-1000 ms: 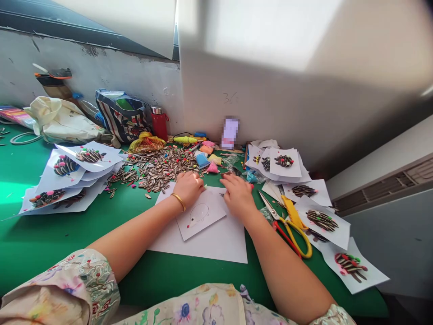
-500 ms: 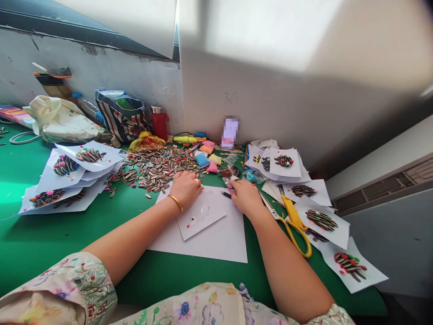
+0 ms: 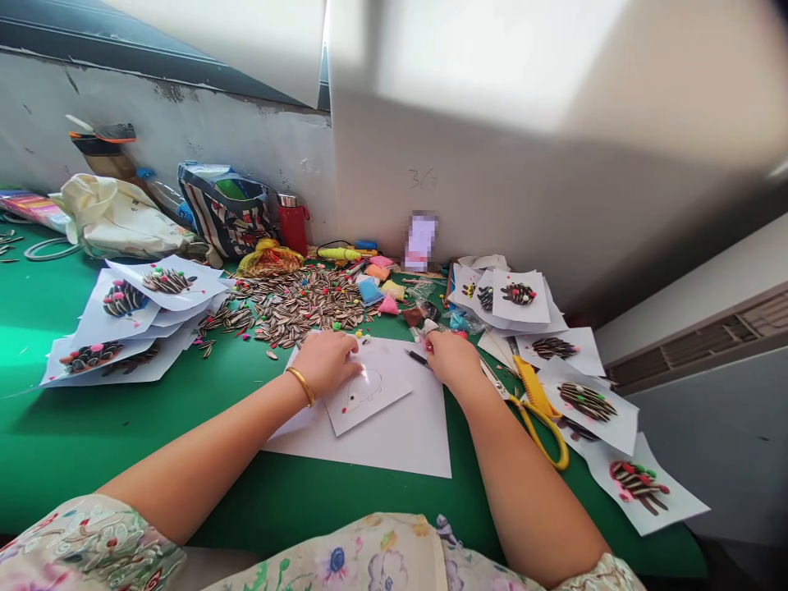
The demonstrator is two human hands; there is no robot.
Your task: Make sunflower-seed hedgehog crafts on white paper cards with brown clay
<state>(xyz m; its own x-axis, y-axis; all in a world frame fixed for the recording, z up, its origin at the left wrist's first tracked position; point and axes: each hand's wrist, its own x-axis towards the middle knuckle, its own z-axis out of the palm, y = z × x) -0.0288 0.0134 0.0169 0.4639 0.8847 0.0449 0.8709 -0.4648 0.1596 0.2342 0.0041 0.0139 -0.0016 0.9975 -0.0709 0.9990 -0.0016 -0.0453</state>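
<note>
A small white card (image 3: 382, 406) with an outlined hedgehog, a dark eye and a red nose lies on a larger white sheet (image 3: 419, 447). My left hand (image 3: 326, 361) rests over the card's upper left corner, palm down, fingers loosely apart with nothing visible in them. Beyond the sheet's right edge, my right hand (image 3: 454, 359) has its fingertips drawn together at a small whitish packet (image 3: 424, 330); what they pinch is mostly hidden. A black pen (image 3: 417, 357) lies just left of that hand. Striped sunflower seeds (image 3: 301, 304) are heaped beyond my left hand.
Yellow-handled scissors (image 3: 538, 435) and a yellow cutter (image 3: 534, 386) lie right of my right forearm. Finished seed-hedgehog cards stand in piles at left (image 3: 169, 316) and right (image 3: 607, 447). Coloured clay packets (image 3: 370, 291), a red bottle (image 3: 292, 226) and bags (image 3: 225, 213) line the wall.
My left hand has come back toward me and to the left, from the seed heap's edge onto the card. My right hand has shifted slightly, its fingers now more curled together.
</note>
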